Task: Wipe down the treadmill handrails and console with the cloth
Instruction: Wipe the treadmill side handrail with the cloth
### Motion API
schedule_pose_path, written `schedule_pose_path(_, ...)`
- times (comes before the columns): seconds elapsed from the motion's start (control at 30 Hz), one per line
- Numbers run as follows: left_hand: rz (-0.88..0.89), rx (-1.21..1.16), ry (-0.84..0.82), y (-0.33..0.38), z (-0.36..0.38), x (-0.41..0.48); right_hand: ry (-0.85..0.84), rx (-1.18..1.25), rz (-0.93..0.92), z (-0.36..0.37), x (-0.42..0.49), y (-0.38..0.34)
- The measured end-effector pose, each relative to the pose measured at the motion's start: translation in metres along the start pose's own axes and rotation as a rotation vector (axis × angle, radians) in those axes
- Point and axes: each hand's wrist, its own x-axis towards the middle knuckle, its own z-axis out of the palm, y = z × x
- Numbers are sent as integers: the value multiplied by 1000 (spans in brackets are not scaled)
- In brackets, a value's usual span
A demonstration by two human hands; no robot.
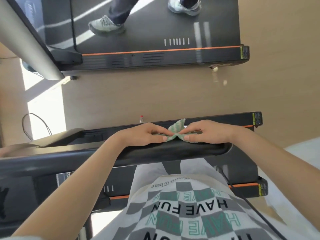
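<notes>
Pinching a green-and-white cloth (175, 131) from both ends: left hand (147, 134) on one end, right hand (207, 133) on the other, thumb and fingers of each curled tight onto the fabric. Bunched into a small knot between the two hands, with one loose corner poking up just beyond the fingertips. Held touching the top of the black padded handrail (173, 150) directly under both hands, a bar stretching sideways from past the left wrist to a rounded end just past the right wrist.

Beyond the fingers and lower down, the dark side rail of the treadmill (225, 122), edged with an orange stripe (yellow sticker at the far corner, out past the right hand). Just beyond the left hand's knuckles, upright on the tan floor (155, 97), a small clear bottle (141, 119) with a red cap. Well off to the left of the left hand, a thin dark cable (34, 122) looping over a sunlit patch.

Far beyond both hands, a second treadmill (155, 56), with someone's pale sneakers (105, 25) and dark trouser legs on its belt. Nearer than the hands, between the forearms, a checked shirt (190, 213) printed HAVE FUN.
</notes>
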Motion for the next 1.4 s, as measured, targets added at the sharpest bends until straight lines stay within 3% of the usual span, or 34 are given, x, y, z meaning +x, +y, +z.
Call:
schedule_pose_path(0.3, -14, 66, -37, 46, 26, 45, 97, 75, 55, -14, -48, 44)
schedule_pose_path(0.53, 49, 162, -45, 76, 45, 69, 275, 301, 54, -5, -77, 74)
schedule_pose_path(0.7, 96, 203, -36, 97, 57, 83, 423, 211, 82, -2, -89, 97)
schedule_pose_path(0.87, 65, 205, 43, 102, 61, 79, 427, 324, -36, 7, -78, 81)
schedule_pose_path(1.07, 77, 282, 277, 85, 71, 55, 427, 245, -130, 19, -72, 62)
schedule_pose_path(1.27, 313, 474, 755, 80, 113, 42, 620, 54, -343, 50, -77, 66)
schedule_pose_path(1.4, 375, 570, 1022, 73, 143, 48, 712, -110, -405, 65, -82, 76)
